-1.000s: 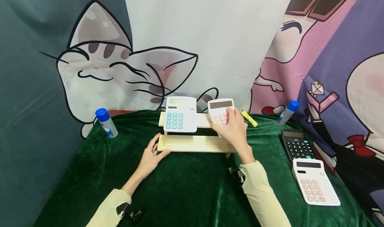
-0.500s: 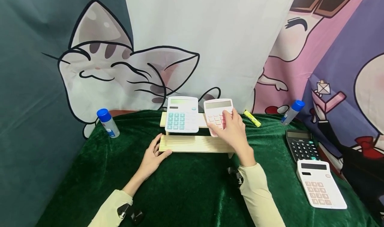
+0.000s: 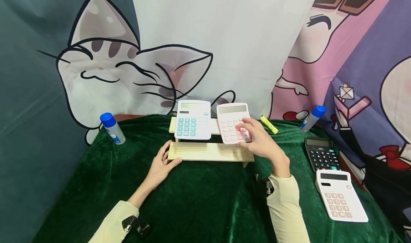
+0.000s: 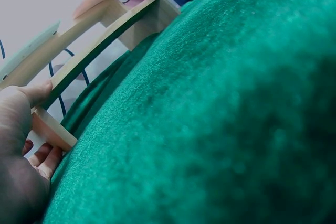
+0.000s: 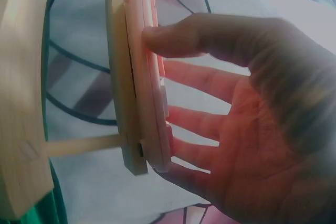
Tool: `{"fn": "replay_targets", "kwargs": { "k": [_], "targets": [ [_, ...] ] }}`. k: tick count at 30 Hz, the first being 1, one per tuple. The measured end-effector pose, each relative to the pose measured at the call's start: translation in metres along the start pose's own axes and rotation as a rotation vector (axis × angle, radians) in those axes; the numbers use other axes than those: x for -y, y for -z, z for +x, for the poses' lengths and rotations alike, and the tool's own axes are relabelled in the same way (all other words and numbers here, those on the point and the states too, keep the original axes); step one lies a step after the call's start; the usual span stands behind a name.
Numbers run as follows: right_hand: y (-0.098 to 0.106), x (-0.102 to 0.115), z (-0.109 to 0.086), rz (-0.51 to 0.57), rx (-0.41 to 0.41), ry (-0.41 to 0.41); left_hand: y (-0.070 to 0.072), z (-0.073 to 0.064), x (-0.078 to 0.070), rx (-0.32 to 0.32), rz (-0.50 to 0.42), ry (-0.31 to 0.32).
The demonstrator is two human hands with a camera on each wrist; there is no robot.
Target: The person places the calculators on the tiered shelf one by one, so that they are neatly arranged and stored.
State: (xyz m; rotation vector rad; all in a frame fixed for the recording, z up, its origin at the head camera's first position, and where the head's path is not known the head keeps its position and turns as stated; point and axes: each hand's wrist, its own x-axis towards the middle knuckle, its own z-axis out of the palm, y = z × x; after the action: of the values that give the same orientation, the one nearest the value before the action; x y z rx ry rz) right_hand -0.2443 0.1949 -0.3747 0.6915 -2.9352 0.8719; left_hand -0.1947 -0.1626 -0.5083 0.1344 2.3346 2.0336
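Note:
A two-tier wooden stand (image 3: 208, 152) stands on the green cloth. My left hand (image 3: 158, 170) grips its left end, thumb at the lower shelf's front edge and fingers around the side leg (image 4: 54, 129). On the upper shelf lean a white calculator with teal keys (image 3: 203, 123) and, to its right, a pink calculator (image 3: 227, 128). My right hand (image 3: 265, 142) touches the pink one's right side. Seen from the right wrist, its thumb meets the calculator's near edge (image 5: 149, 93) while nearly straight, spread fingers (image 5: 202, 121) lie against the keys.
A yellow-green tube (image 3: 269, 124) lies behind the right hand. Blue-capped bottles stand at left (image 3: 115, 132) and right (image 3: 309, 121). At far right, a black calculator (image 3: 321, 155) lies above a white calculator with pink keys (image 3: 350, 200). A printed curtain (image 3: 240, 39) hangs behind.
The pink calculator has shifted left toward the teal-keyed one. My right hand has since slid right off its middle, wrist swinging outward. The left hand keeps its grip on the stand.

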Motion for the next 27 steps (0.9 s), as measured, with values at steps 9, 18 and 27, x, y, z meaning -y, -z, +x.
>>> {"fn": "replay_targets", "kwargs": {
  "k": [9,18,27],
  "targets": [
    [-0.011,0.011,0.006,-0.076,-0.056,-0.052,-0.001,0.001,0.000,0.011,-0.008,-0.003],
    [-0.019,0.021,0.008,-0.093,-0.079,-0.074,-0.001,0.001,-0.001,0.015,-0.006,-0.001],
    [-0.020,0.023,0.009,-0.062,-0.088,-0.044,0.000,0.001,0.001,0.012,-0.011,-0.012]
  ]
}}
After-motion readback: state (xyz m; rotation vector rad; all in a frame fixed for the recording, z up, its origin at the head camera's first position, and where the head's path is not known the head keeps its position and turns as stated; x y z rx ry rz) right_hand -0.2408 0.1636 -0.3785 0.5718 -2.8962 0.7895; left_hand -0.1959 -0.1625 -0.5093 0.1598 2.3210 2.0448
